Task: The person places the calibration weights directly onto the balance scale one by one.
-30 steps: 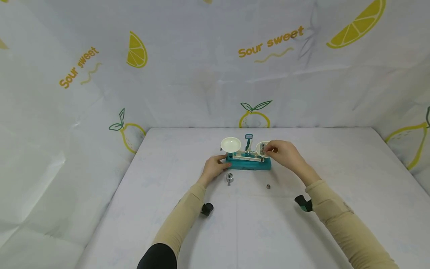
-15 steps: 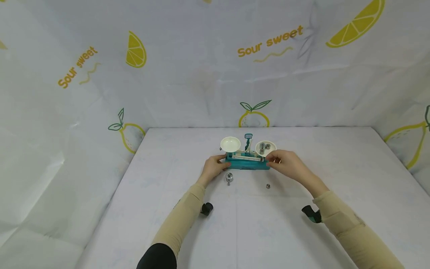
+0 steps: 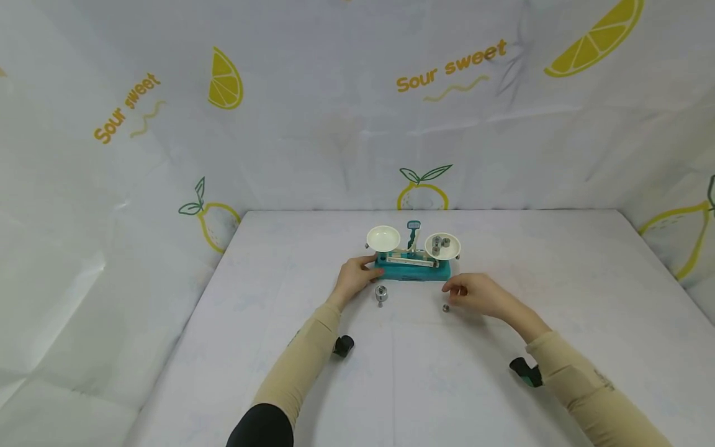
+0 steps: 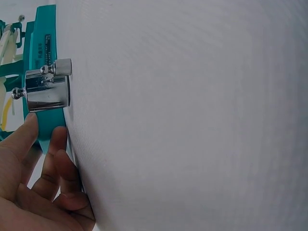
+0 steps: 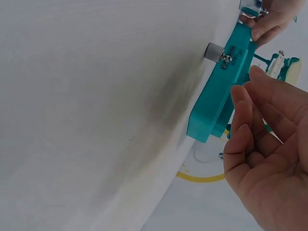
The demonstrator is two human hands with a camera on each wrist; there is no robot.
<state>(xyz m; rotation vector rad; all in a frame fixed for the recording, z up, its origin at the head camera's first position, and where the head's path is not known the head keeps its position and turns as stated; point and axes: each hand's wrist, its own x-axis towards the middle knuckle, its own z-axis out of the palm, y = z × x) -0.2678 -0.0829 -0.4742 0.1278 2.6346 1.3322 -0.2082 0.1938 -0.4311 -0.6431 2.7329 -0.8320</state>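
A teal balance scale (image 3: 410,271) stands on the table, with a left white pan (image 3: 383,238) and a right white pan (image 3: 454,249). Several metal weights (image 3: 437,241) sit in the right pan; nothing lies in the left one. My left hand (image 3: 354,277) grips the left end of the teal base between thumb and fingers. In front of that end stand a large silver weight (image 4: 48,94) and a small one (image 4: 63,67). Loosely curled and holding nothing, my right hand (image 3: 477,294) hovers just above and beside another small weight (image 5: 213,52) on the table.
The white-covered table (image 3: 436,385) meets a lemon-patterned backdrop (image 3: 313,136) at its far edge. A black wrist mount (image 3: 344,346) shows at the left sleeve, and another wrist mount (image 3: 526,372) at the right one.
My right hand has let go of a weight in the right pan and come back toward me, down to the small weight on the table. The left hand stays on the base.
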